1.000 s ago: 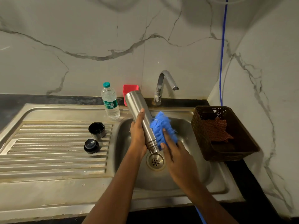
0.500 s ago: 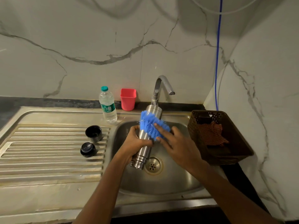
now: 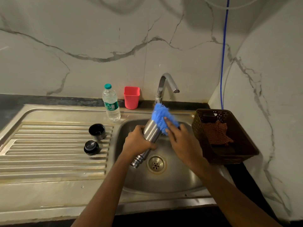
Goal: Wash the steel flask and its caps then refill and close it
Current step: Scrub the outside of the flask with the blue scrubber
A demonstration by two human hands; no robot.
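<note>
Gripping a steel flask [image 3: 151,131] over the sink basin [image 3: 180,177], the left hand [image 3: 139,141] wraps its curled fingers [image 3: 150,146] tightly round the lower half of the body. The flask is tilted. Its long axis runs from lower left to upper right, with the threaded open neck pointing down towards the person, just left of the drain [image 3: 155,163], and the closed base pointing up and away towards the tap [image 3: 165,82].

The right hand [image 3: 183,141] presses a bristly blue scrubber [image 3: 161,117] against the upper end of the flask. Its fingers [image 3: 168,123] lie nearly straight and close together on top of the scrubber, which covers the flask's base end.

Two black caps sit apart from the flask on the ribbed drainboard [image 3: 49,145] to the left: a cup-shaped cap [image 3: 97,131] with its opening up, and a rounder stopper cap [image 3: 91,147] nearer the person.

A plastic water bottle [image 3: 111,104] and a red cup [image 3: 131,97] stand behind the sink, and a brown basket [image 3: 242,145] holding a cloth [image 3: 216,134] sits on the right.
</note>
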